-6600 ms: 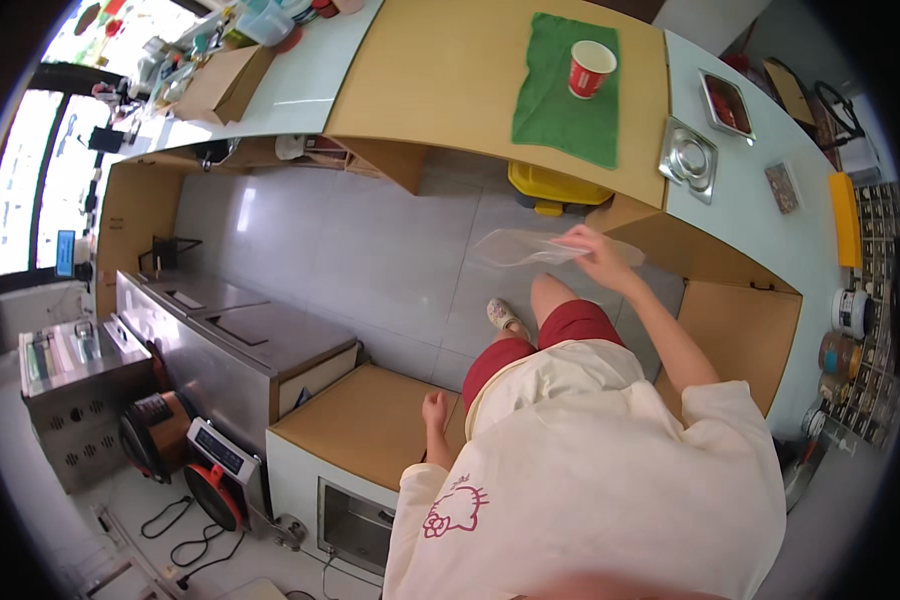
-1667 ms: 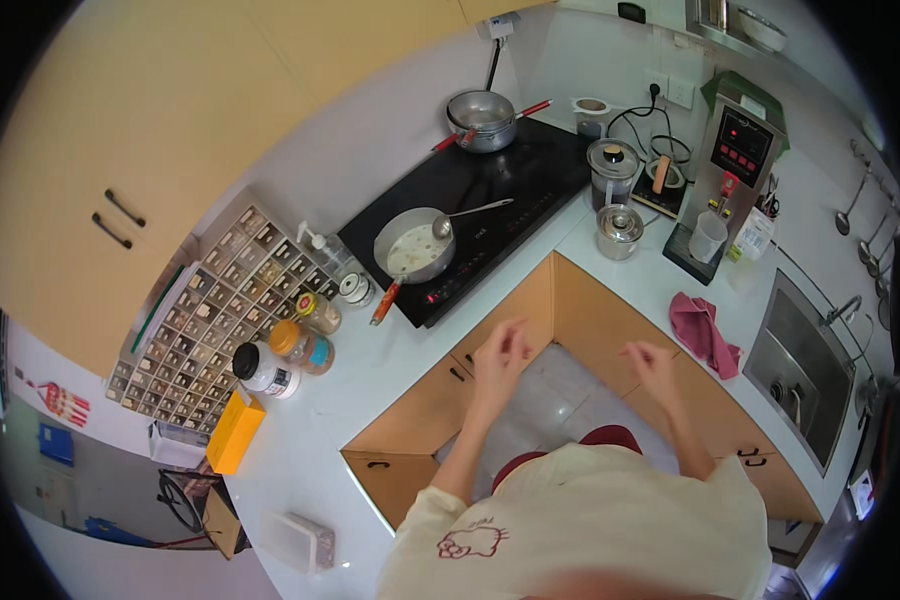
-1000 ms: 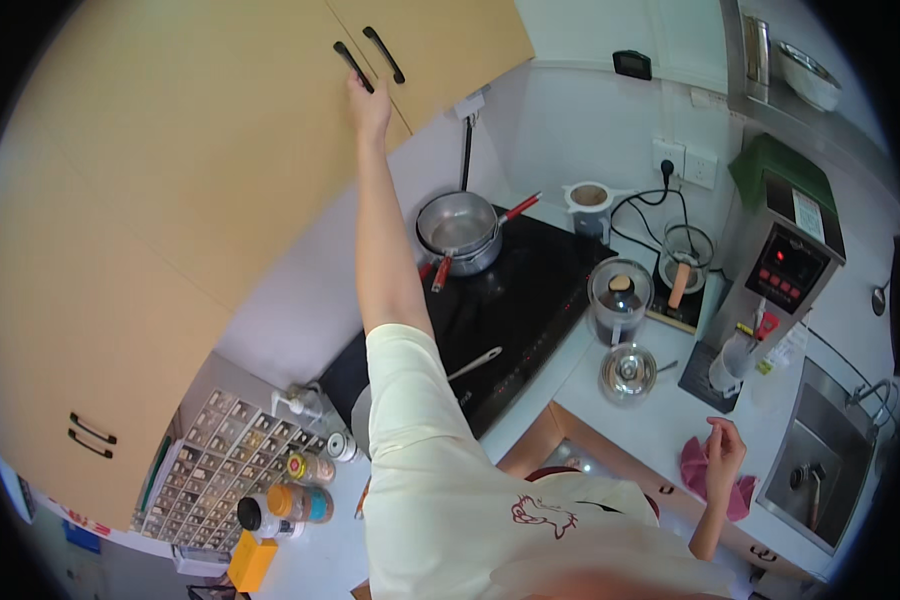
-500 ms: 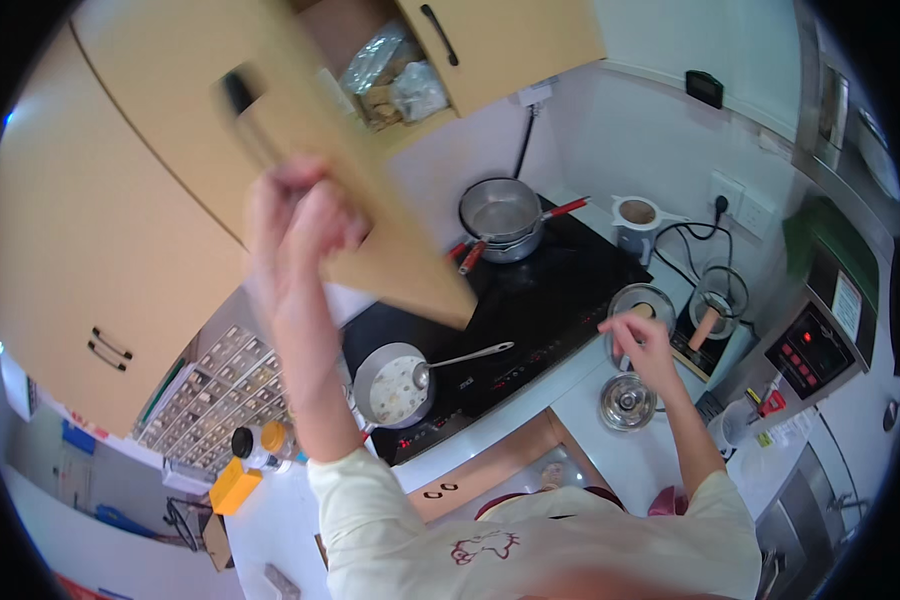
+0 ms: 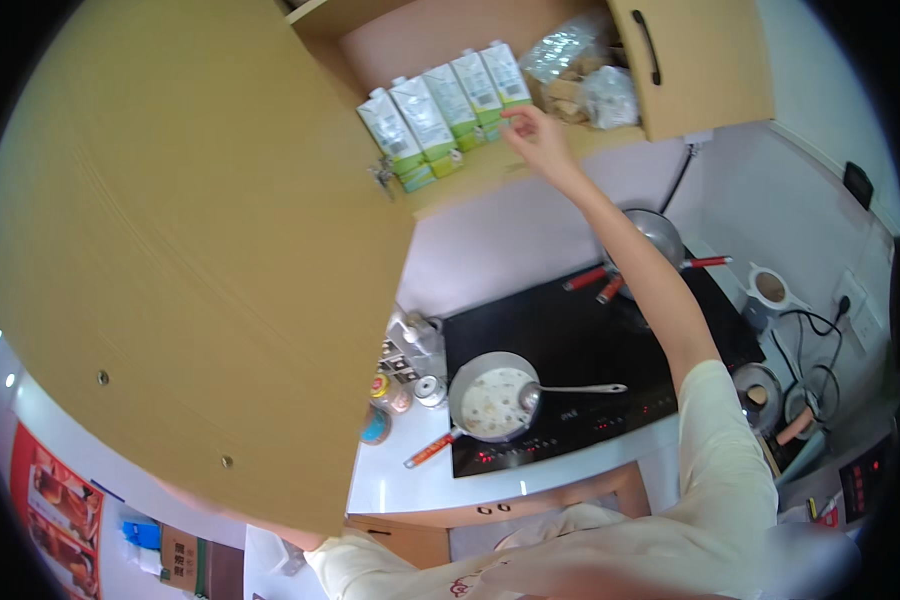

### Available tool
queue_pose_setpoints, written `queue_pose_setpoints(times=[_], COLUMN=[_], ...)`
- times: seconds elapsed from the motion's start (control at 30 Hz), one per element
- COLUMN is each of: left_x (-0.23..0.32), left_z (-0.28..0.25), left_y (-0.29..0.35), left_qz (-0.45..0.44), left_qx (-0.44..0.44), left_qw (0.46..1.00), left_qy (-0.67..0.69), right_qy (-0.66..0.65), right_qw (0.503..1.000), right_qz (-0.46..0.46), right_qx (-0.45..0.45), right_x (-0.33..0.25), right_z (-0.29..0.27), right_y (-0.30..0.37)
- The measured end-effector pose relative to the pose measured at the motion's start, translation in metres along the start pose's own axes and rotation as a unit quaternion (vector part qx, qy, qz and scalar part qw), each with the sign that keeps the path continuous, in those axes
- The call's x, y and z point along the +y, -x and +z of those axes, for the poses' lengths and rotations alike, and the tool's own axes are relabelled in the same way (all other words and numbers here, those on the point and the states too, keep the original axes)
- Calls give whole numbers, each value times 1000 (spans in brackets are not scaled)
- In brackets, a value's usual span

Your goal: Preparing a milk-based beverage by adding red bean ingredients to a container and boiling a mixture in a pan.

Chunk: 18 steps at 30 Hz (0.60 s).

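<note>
My right hand (image 5: 536, 140) is raised to the open wall cabinet, fingers loosely bent and apart, holding nothing. It is close to the rightmost of several white-and-green cartons (image 5: 423, 115) standing in a row on the cabinet shelf (image 5: 510, 165). A large tan cabinet door (image 5: 200, 250) swings wide across the left side. Behind its lower edge my left forearm (image 5: 285, 533) shows in part; the door hides the fingers of my left hand. Below stands a saucepan (image 5: 495, 400) of whitish liquid with pieces in it, and a ladle (image 5: 570, 388) rests in it.
Plastic bags (image 5: 610, 95) of brown food sit right of the cartons. Stacked pans (image 5: 655, 240) with red handles stand at the back of the black cooktop (image 5: 580, 330). Jars (image 5: 390, 393) stand left of it. A glass lid (image 5: 757, 393) and cables (image 5: 820, 320) lie at the right.
The cabinet door has swung wide open to the left, revealing the cartons. My right hand has risen from beside the glass lid to the shelf. My left hand has gone behind the door.
</note>
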<state>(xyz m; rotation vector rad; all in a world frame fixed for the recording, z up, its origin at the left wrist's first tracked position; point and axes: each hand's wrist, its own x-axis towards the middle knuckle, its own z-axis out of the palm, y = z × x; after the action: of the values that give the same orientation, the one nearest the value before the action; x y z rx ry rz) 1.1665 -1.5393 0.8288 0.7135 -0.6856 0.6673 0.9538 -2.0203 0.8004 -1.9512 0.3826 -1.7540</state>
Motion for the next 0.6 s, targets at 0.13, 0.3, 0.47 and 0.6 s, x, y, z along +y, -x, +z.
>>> queue_pose_setpoints(times=[0.13,0.3,0.47,0.6], left_x=[-11,-26,-30,-38], left_z=[-8,-8,-5,11], left_y=[-37,-56,-65,-65], left_qz=[53,83,87,77], left_qx=[26,53,51,33], left_qw=[998,995,995,996], left_qy=[4,0,-9,-2], right_qy=[30,55,59,192], right_qw=[998,998,998,971], right_qz=[-48,5,-19,114], right_qx=[28,-37,1,82], right_x=[24,65,74,48], right_z=[108,141,124,140], right_y=[-69,-112,-133,-118])
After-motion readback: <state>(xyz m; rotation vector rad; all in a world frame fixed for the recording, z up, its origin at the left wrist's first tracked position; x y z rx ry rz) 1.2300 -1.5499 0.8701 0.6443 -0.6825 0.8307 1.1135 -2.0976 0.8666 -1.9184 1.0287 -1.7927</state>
